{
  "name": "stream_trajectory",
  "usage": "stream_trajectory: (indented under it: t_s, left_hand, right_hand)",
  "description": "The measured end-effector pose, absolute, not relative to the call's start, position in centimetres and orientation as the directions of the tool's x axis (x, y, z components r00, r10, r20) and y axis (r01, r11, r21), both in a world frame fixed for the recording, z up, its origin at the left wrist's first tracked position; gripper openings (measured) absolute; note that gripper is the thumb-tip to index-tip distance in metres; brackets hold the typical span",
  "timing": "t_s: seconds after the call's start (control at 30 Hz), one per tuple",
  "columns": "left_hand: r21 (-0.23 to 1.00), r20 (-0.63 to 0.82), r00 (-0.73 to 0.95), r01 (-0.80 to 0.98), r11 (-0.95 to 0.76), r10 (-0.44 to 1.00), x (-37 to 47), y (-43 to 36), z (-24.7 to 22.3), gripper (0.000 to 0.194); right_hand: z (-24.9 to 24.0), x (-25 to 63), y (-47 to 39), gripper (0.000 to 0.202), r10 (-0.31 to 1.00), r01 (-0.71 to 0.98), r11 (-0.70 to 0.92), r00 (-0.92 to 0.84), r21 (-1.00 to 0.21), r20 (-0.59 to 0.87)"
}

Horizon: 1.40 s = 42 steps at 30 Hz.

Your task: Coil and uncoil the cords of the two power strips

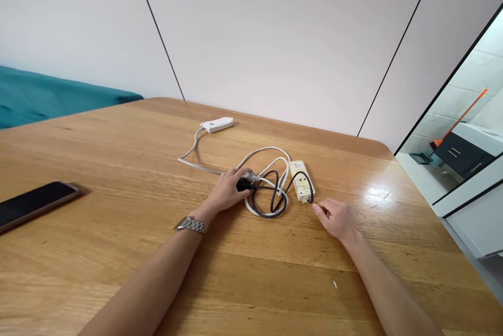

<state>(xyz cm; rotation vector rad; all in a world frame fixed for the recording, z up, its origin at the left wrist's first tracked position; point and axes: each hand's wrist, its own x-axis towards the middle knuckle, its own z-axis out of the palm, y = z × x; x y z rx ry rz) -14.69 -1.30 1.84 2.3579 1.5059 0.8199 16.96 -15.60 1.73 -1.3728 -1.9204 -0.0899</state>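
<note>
My left hand (226, 189), with a metal-banded watch (192, 224) on the wrist, is closed around a black plug (242, 184). A white plug (250, 176) lies against its fingertips. From these plugs a black cord (254, 205) and a white cord (261, 150) run into loose, overlapping loops. The black cord reaches a cream power strip (302, 181) and curves over its near end. Beside that end, my right hand (334, 216) has its fingers curled and pressed together, fingertips close to the cord. Whether anything is pinched there is hidden.
A white power strip (218, 124) sits near the table's back edge, trailing a white cord toward my left hand. At the left lies a dark-screened phone (35, 202). The wooden table (118, 283) meets a white panelled wall (267, 37). A teal seat (51, 96) stands behind it.
</note>
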Motion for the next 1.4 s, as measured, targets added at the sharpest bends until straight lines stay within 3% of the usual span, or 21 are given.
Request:
stream_trajectory:
  t_s: [0.07, 0.17, 0.3, 0.4, 0.57, 0.83, 1.1, 1.3, 1.4]
  left_hand:
    - [0.494, 0.35, 0.331, 0.73, -0.472, 0.877, -14.7, -1.3, 1.7, 0.057]
    - [0.578, 0.328, 0.362, 0.654, -0.488, 0.873, -14.7, -1.6, 1.7, 0.055]
    - [0.635, 0.357, 0.405, 0.556, -0.536, 0.842, -14.5, -2.2, 2.1, 0.048]
    - [0.639, 0.397, 0.398, 0.526, -0.561, 0.827, -14.3, -2.8, 2.8, 0.041]
    - [0.592, 0.511, 0.367, 0.506, -0.627, 0.778, -14.1, -4.4, 4.6, 0.034]
    - [0.496, 0.582, 0.315, 0.593, -0.634, 0.75, -12.6, -7.3, 5.8, 0.034]
    - [0.651, 0.46, 0.165, 0.606, -0.458, 0.872, -10.0, -8.3, 4.1, 0.035]
    - [0.763, 0.384, 0.284, 0.439, -0.475, 0.879, -9.0, -7.7, 3.0, 0.054]
    - [0.756, 0.351, 0.332, 0.452, -0.475, 0.875, -9.2, -6.8, 3.0, 0.056]
  right_hand:
    - [1.7, 15.0, -16.1, 0.035, 0.76, 0.798, 0.478, -0.166, -0.368, 0.628]
    - [1.6, 11.8, -16.4, 0.023, 0.79, 0.713, 0.505, -0.156, -0.486, 0.593]
    - [1.2, 8.6, -15.5, 0.05, 0.886, 0.7, 0.342, -0.017, -0.627, 0.463]
    - [0.9, 7.8, -14.6, 0.034, 0.902, 0.692, 0.298, 0.023, -0.658, 0.432]
    - [0.7, 8.1, -14.2, 0.009, 0.886, 0.622, 0.369, -0.011, -0.691, 0.463]
    - [0.1, 9.0, -13.4, 0.044, 0.937, 0.437, 0.195, 0.182, -0.878, 0.299]
    - [0.3, 9.1, -13.1, 0.04, 0.911, 0.438, 0.235, 0.213, -0.868, 0.354]
    - [0.1, 9.1, -13.2, 0.04, 0.864, 0.5, 0.253, 0.268, -0.828, 0.426]
    - [0.2, 9.1, -13.1, 0.036, 0.863, 0.53, 0.211, 0.294, -0.822, 0.411]
